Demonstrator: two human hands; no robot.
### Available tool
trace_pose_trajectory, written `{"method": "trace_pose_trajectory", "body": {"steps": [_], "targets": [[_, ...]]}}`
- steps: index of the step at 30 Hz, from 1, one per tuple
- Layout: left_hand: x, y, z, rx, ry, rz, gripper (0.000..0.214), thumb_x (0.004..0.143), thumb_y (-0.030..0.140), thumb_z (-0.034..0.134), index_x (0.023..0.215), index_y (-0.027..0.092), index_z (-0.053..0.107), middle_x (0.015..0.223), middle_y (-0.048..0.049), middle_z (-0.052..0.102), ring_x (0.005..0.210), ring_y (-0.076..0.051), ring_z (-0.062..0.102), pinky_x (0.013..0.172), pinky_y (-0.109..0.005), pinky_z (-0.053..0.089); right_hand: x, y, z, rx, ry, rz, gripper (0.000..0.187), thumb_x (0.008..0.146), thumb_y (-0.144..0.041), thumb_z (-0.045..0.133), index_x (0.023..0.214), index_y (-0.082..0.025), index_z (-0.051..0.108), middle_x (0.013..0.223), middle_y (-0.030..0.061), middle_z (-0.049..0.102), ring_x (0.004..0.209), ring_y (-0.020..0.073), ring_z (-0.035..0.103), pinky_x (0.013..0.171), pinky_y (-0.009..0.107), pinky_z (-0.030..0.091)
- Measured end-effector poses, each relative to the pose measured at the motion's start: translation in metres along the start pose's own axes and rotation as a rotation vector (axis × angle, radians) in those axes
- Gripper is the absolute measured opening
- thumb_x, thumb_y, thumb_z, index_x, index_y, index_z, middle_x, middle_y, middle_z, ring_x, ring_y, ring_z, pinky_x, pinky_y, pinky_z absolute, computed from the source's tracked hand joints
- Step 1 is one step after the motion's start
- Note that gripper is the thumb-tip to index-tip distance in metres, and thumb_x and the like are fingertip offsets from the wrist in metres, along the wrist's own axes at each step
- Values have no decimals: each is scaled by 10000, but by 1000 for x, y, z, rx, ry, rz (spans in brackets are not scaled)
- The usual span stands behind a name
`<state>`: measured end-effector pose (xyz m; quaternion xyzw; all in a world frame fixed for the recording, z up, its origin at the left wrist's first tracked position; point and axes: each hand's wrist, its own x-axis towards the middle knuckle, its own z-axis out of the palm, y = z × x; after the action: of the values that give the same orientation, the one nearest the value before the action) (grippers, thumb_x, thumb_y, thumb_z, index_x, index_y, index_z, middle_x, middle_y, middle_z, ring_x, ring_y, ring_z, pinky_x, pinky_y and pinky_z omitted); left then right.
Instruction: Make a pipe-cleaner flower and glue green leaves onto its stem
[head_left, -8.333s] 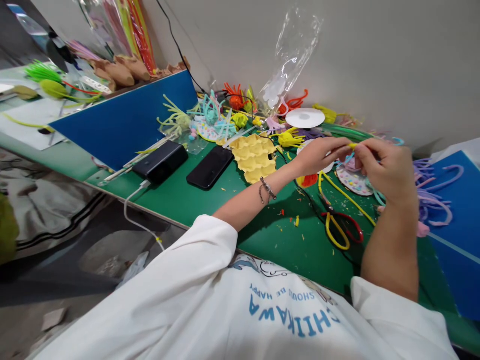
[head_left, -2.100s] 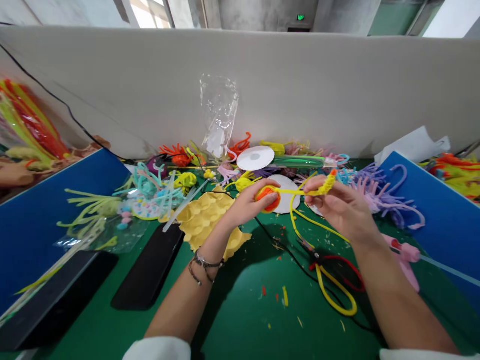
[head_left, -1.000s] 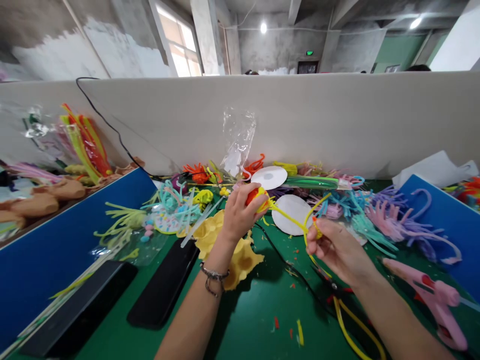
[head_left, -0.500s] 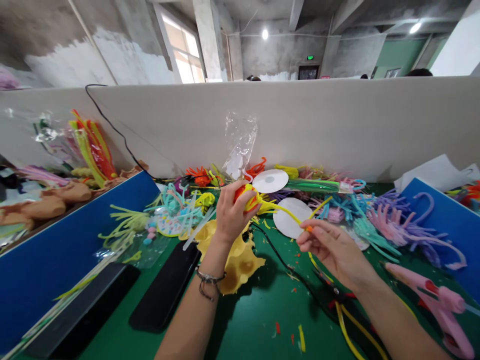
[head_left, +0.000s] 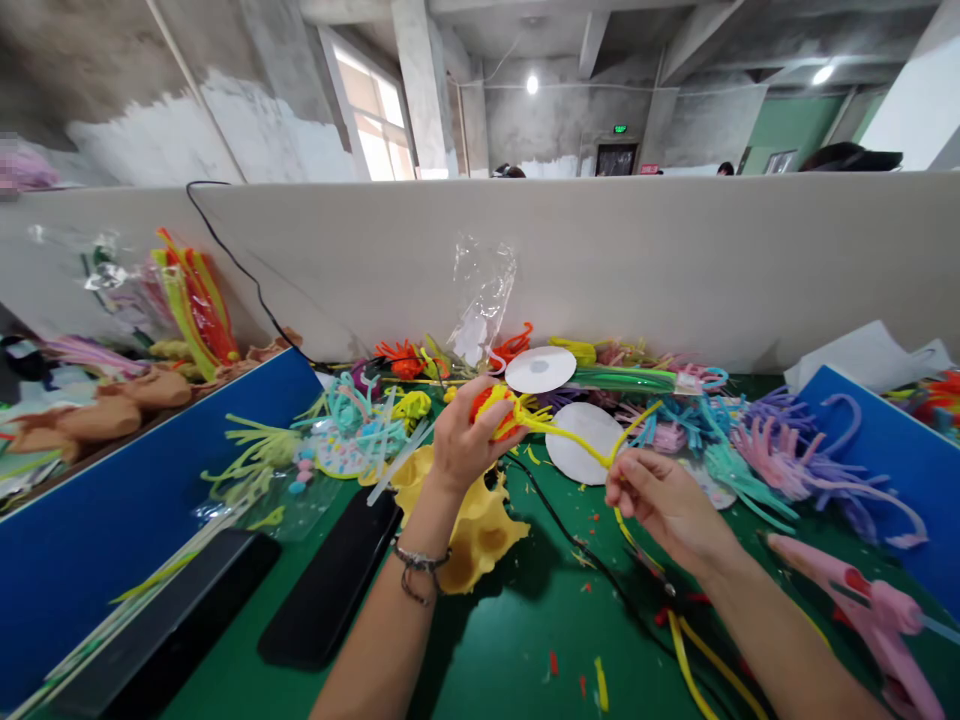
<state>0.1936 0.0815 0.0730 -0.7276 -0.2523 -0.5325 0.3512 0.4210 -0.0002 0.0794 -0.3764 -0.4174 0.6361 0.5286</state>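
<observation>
The left hand [head_left: 469, 440] was raised above the middle of the green bench [head_left: 525, 650], forearm reaching up from the near edge with a bracelet [head_left: 418, 565] at the wrist, its fingers curled tightly round an orange and yellow ball [head_left: 495, 408] of fuzzy wire. The right hand [head_left: 660, 500] sat lower and to the right, thumb and fingers pinched on a yellow pipe cleaner [head_left: 577, 445]. That wire ran taut from the ball down to the pinch, then bent sharply up and away towards the far edge, over a white disc [head_left: 581, 440] lying flat on the bench. Half a second earlier the right hand had pinched the wire at a small orange tip, which now did not show; the left hand had kept its clasp on the ball.
</observation>
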Motion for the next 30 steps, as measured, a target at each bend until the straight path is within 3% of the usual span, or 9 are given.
{"method": "trace_pose_trajectory", "body": {"steps": [2, 7, 12, 16, 21, 25, 30], "targets": [[0, 0, 0, -7, 3, -1, 246, 824, 356, 620, 979, 199, 511, 1053, -85, 553, 955, -171, 583, 737, -262, 512, -1, 0, 0, 5, -6, -52, 304, 597, -464, 798, 660, -182, 703, 539, -6, 656, 417, 30, 531, 439, 123, 419], [3, 3, -1, -50, 9, -38, 280, 801, 358, 649, 979, 200, 502, 1055, -84, 555, 987, -177, 579, 776, -279, 517, -1, 2, -3, -105, -29, -127, 303, 624, -416, 796, 836, -211, 724, 735, 32, 730, 622, 101, 658, 659, 222, 526], [6, 7, -2, -65, -5, -38, 279, 808, 375, 637, 986, 217, 491, 1038, -75, 560, 982, -180, 591, 764, -284, 523, 2, 2, -9, -194, 52, -168, 294, 627, -446, 779, 755, -186, 731, 677, 19, 695, 562, 89, 606, 594, 222, 517], [7, 6, -4, -27, -20, -17, 279, 806, 373, 637, 986, 219, 489, 1027, -75, 563, 954, -181, 597, 748, -285, 526, 5, 2, -6, -87, 117, -115, 257, 614, -416, 795, 758, -210, 741, 754, 10, 704, 617, 66, 597, 635, 194, 523], [7, 5, -4, -33, -26, -28, 277, 812, 380, 626, 989, 219, 487, 1021, -79, 563, 950, -182, 598, 746, -287, 526, 5, 2, 3, 30, 175, -14, 344, 464, -435, 854, 677, -190, 742, 633, 15, 685, 540, 56, 570, 558, 169, 498], [3, 2, -2, -66, -43, -52, 299, 797, 350, 644, 1025, 220, 500, 1045, -87, 566, 978, -190, 590, 764, -291, 513, 2, 2, 6, 12, 133, 57, 328, 447, -425, 862, 617, -183, 718, 621, 10, 674, 531, 56, 560, 537, 168, 485], [-3, -4, 0, -81, -78, -77, 272, 797, 309, 641, 1022, 215, 520, 1060, -88, 567, 988, -190, 585, 782, -293, 500, -7, 5, 10, -33, -41, 54, 254, 551, -379, 834, 584, -176, 687, 664, 10, 662, 564, 60, 548, 531, 171, 452]]}}
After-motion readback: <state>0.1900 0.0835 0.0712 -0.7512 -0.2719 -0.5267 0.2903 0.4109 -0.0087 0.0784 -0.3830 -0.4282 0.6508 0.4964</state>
